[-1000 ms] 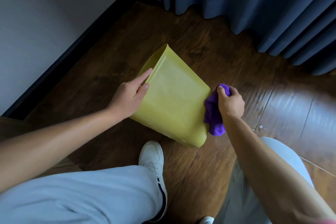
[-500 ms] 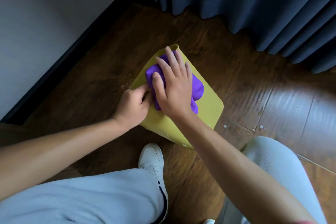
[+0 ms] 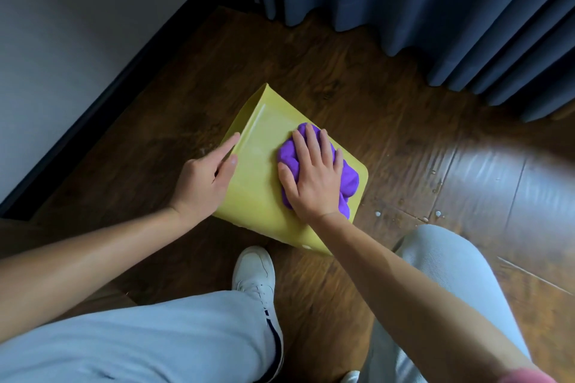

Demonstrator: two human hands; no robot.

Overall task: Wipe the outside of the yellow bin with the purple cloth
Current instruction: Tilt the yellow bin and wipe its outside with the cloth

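On the dark wooden floor (image 3: 357, 96), the tipped yellow plastic bin (image 3: 258, 183) is being steadied by the flat, open left hand (image 3: 203, 183); the bunched purple cloth (image 3: 347, 177) is being pressed flat-fingered by the right hand (image 3: 312, 177). Overlapping strokes are being advised.

A dark wooden floor (image 3: 357, 78) is being bordered by blue curtains (image 3: 435, 9) far right and a white wall (image 3: 77, 25) left.

A home room corner: wood-plank floor (image 3: 357, 96), blue curtains (image 3: 435, 0), dark baseboard (image 3: 102, 99).
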